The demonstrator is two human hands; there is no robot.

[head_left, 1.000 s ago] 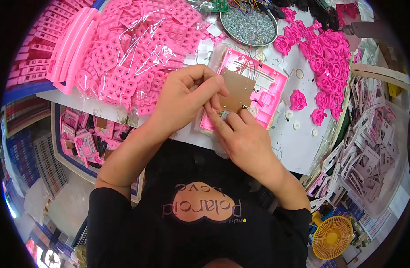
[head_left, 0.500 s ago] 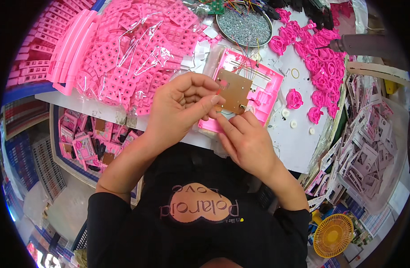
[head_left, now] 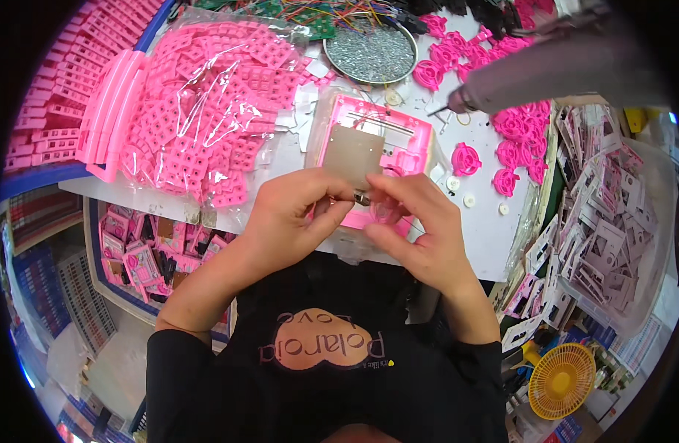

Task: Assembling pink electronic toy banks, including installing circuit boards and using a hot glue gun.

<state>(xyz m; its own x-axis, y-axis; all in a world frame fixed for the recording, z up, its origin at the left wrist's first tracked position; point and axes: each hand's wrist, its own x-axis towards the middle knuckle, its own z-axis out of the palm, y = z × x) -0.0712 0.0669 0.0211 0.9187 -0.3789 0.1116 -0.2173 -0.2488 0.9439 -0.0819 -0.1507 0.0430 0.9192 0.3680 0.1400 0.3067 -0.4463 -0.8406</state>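
A flat brown circuit board (head_left: 354,153) lies in an open pink plastic casing (head_left: 415,133) on the worktable. My left hand (head_left: 291,221) is at the board's near edge, thumb and forefinger pinched together beside a small metallic part (head_left: 362,198). What the pinch holds, if anything, is too small to make out. My right hand (head_left: 428,225) is over the casing's near right side, thumb and forefinger spread apart. Between them is a blurred pinkish area, partly hidden by the fingers.
A grey powered screwdriver (head_left: 517,81) juts in from the upper right above the table. A round tray of small screws (head_left: 373,52) stands behind the casing. Bagged pink parts (head_left: 214,111) lie left; pink ring-shaped parts (head_left: 466,159) and small white discs (head_left: 469,200) lie right.
The board now lies flatter in the casing, and the wires seen over it are no longer visible there. My right thumb and forefinger have spread. The screwdriver appears farther left and nearer.
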